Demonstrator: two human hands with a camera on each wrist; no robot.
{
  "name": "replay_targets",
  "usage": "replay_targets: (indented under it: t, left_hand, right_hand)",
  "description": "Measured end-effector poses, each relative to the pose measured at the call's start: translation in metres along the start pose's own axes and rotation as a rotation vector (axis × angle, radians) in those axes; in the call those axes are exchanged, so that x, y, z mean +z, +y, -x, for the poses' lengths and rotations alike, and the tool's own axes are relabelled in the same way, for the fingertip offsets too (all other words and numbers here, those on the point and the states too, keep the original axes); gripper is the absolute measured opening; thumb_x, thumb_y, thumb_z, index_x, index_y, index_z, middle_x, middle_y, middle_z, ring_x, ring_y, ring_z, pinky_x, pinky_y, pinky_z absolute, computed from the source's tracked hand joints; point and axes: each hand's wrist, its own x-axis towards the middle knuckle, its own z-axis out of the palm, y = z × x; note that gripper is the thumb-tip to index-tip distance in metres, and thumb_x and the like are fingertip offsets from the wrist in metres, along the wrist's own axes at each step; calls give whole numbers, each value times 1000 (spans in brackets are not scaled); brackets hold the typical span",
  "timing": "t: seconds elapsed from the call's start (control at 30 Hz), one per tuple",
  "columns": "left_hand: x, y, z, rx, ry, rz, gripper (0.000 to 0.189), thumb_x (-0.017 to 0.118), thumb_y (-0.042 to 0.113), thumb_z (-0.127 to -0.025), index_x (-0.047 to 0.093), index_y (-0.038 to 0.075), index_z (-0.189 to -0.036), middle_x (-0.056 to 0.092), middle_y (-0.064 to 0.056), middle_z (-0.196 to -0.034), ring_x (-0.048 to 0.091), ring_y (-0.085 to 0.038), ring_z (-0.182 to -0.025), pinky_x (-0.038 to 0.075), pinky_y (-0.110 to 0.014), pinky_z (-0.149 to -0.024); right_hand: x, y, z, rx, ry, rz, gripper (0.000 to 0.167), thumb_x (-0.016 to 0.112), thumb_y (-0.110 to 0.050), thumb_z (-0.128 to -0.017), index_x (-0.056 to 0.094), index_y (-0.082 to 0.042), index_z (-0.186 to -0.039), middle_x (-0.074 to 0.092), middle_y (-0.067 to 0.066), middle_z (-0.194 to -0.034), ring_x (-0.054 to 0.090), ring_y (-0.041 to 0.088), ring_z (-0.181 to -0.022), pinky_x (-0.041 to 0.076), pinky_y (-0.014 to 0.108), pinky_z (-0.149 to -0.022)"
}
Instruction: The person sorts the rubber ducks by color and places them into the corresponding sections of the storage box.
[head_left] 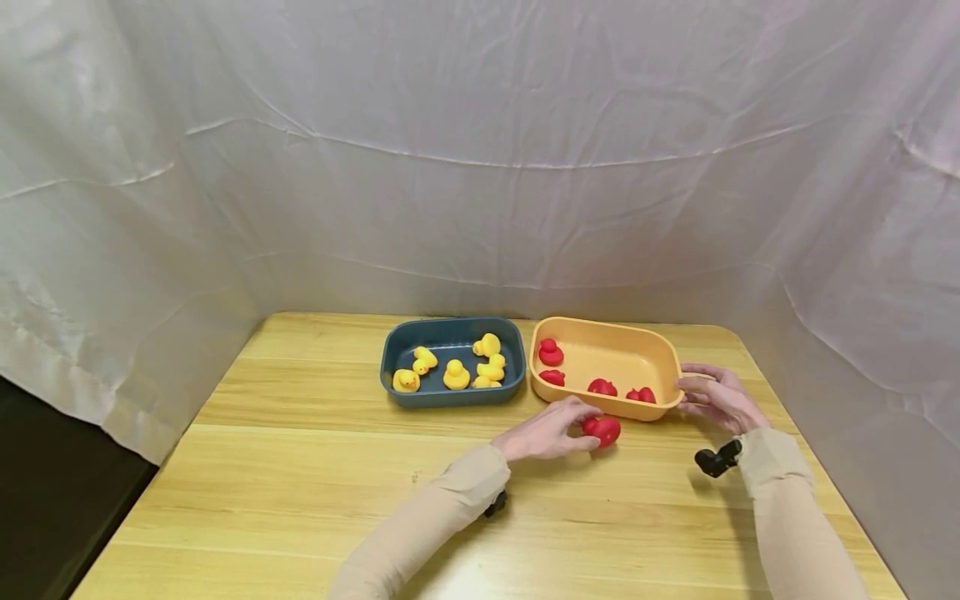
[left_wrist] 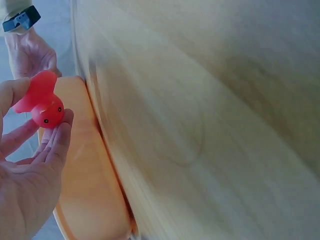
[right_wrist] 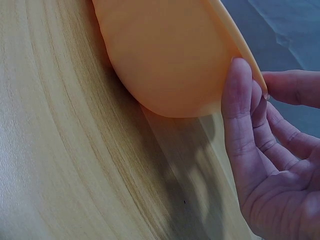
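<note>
A red rubber duck (head_left: 604, 430) is pinched between the thumb and fingers of my left hand (head_left: 550, 431), just in front of the orange bin (head_left: 600, 403). In the left wrist view the duck (left_wrist: 46, 100) shows its small black eyes. My right hand (head_left: 722, 396) grips the bin's right end; the right wrist view has the thumb and fingers of that hand (right_wrist: 280, 165) on the rim of the bin (right_wrist: 170, 55). Several red ducks (head_left: 551, 352) lie inside the orange bin, along its left and near sides.
Left of the orange bin stands a dark blue bin (head_left: 453, 399) with several yellow rubber ducks (head_left: 456, 375) in it. Both bins are near the back edge of the wooden table (head_left: 300, 467). Pale curtains (head_left: 480, 167) hang behind and on both sides.
</note>
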Motion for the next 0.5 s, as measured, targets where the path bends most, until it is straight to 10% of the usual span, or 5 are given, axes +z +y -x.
replay_targets:
  t: [0.5]
  left_hand:
    - [-12, -2, 16, 10, 78, 70, 49, 60, 39, -101, 52, 21, -146, 55, -4, -137, 51, -17, -125, 49, -29, -105]
  right_hand:
    - [-1, 0, -1, 4, 0, 8, 65, 61, -8, -99, 23, 6, -150, 71, 0, -91, 73, 13, -78, 64, 25, -71]
